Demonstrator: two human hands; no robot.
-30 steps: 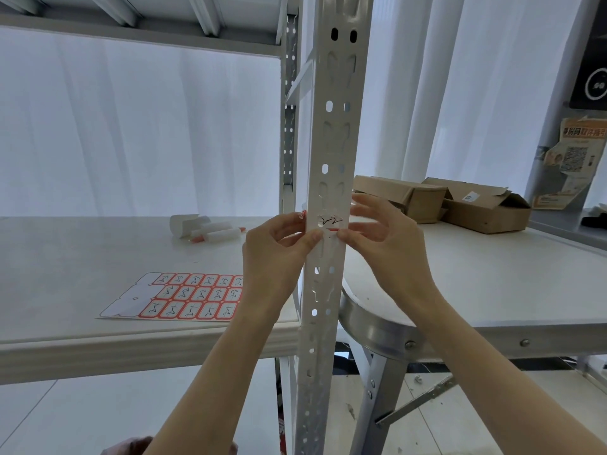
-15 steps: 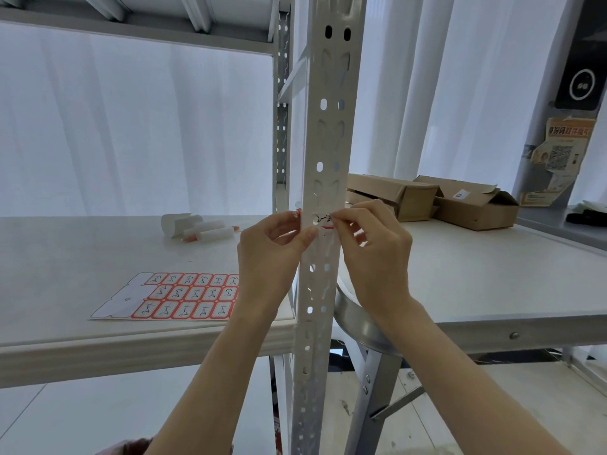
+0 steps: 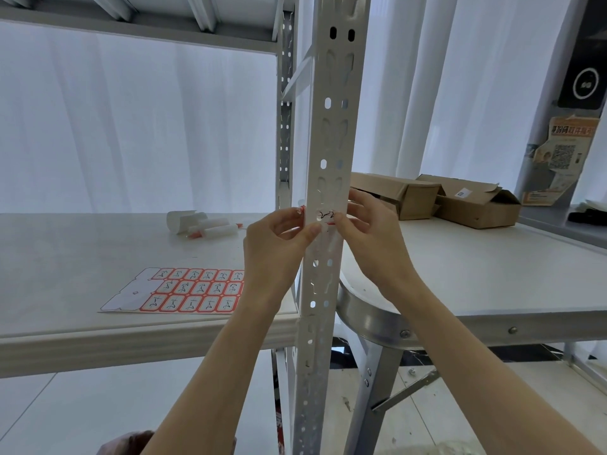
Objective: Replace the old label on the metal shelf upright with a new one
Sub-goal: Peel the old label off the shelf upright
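Note:
A white perforated metal shelf upright (image 3: 329, 126) runs down the middle of the view. At hand height a small white label (image 3: 324, 216) with a red border and black handwriting lies on its front face. My left hand (image 3: 276, 241) comes in from the left, its thumb tip on the upright at the label's lower left edge and its fingers curled at the upright's side, where a small red-and-white scrap (image 3: 300, 210) shows. My right hand (image 3: 371, 231) has its thumb on the label's right end and its fingers wrapped behind the upright.
A sheet of red-bordered labels (image 3: 190, 290) lies on the shelf board (image 3: 98, 336) at the left, with white rolls (image 3: 203, 226) behind it. To the right stands a folding table (image 3: 492, 326) with open cardboard boxes (image 3: 437, 198). A rear upright (image 3: 285, 126) stands behind.
My right hand's fingers, spread a second ago, have closed in and its thumb now covers the label's right end. My left thumb has slid onto the upright's front. The view has tilted slightly.

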